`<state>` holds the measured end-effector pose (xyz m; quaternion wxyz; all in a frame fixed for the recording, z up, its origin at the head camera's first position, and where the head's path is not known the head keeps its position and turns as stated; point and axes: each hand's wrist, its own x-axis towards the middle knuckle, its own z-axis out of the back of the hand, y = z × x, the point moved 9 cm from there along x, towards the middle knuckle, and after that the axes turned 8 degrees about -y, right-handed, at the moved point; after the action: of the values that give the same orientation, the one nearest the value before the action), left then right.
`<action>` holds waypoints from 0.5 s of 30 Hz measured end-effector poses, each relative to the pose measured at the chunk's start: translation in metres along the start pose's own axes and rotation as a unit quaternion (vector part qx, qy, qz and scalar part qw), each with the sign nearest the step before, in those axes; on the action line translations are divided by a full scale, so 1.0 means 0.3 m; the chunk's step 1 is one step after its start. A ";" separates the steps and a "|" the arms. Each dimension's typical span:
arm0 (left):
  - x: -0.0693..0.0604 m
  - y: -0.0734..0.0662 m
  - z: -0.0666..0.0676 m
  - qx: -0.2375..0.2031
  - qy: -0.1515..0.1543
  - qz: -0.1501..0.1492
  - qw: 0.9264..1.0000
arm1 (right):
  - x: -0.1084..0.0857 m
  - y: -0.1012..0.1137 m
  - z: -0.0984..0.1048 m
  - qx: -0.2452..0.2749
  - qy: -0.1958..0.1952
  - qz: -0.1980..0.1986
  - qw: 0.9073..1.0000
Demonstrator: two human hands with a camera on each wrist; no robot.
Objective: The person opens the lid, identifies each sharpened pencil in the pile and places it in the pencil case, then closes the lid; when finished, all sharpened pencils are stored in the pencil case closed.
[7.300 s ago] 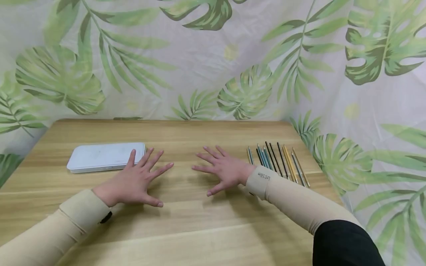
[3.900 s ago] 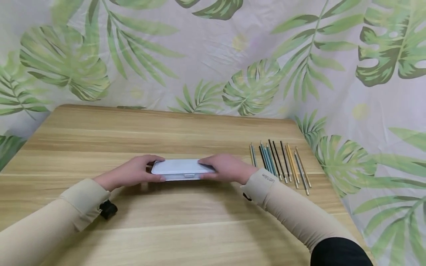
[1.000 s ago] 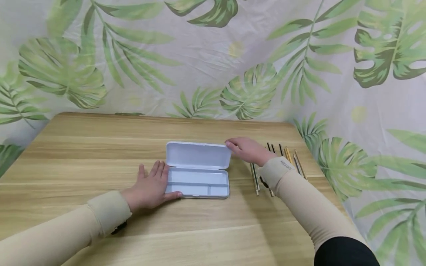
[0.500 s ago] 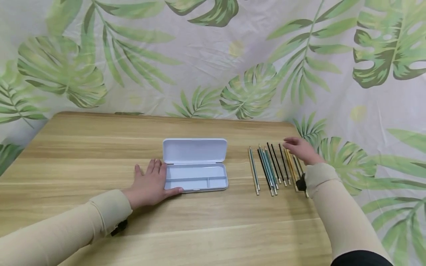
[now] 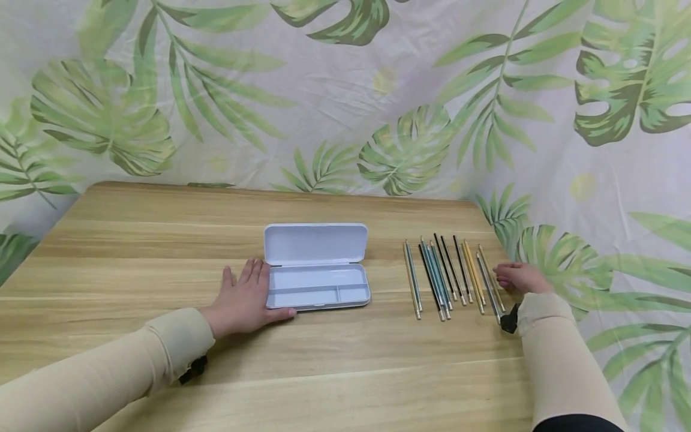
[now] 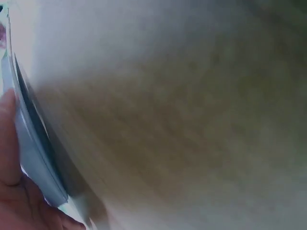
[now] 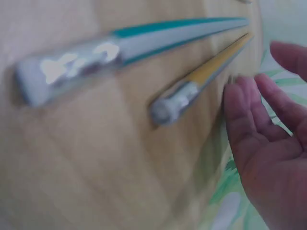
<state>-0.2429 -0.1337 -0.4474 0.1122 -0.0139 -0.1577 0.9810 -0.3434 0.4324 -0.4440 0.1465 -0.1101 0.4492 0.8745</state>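
While your left hand (image 5: 237, 306), fingers straight, rests against open case (image 5: 313, 277), your empty right hand (image 5: 522, 278) hangs loose beside pencils (image 5: 474, 276) right of case; seemingly reaching step, next likely needs pinch.

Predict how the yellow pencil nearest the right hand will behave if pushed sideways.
The yellow pencil looks straight and slim, so it should be stiff and probably light. Lying flat on a smooth-looking table, it may well roll or slide. Pushed away from the right hand, it could soon knock the green-and-silver pencil lying beside it.
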 end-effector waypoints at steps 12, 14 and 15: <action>0.000 0.030 -0.007 -0.033 0.020 0.002 0.999 | 0.021 -0.044 0.010 -0.093 0.007 0.017 0.995; -0.003 0.026 -0.004 -0.034 0.022 0.002 0.999 | 0.019 -0.046 0.008 -0.098 0.001 0.017 0.995; -0.005 0.024 -0.003 -0.034 0.022 0.001 0.999 | 0.017 -0.047 0.006 -0.100 -0.001 0.016 0.995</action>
<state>-0.2430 -0.1405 -0.4507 0.1143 -0.0397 -0.1880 0.9747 -0.3431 0.4425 -0.4552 0.1212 -0.1161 0.3609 0.9174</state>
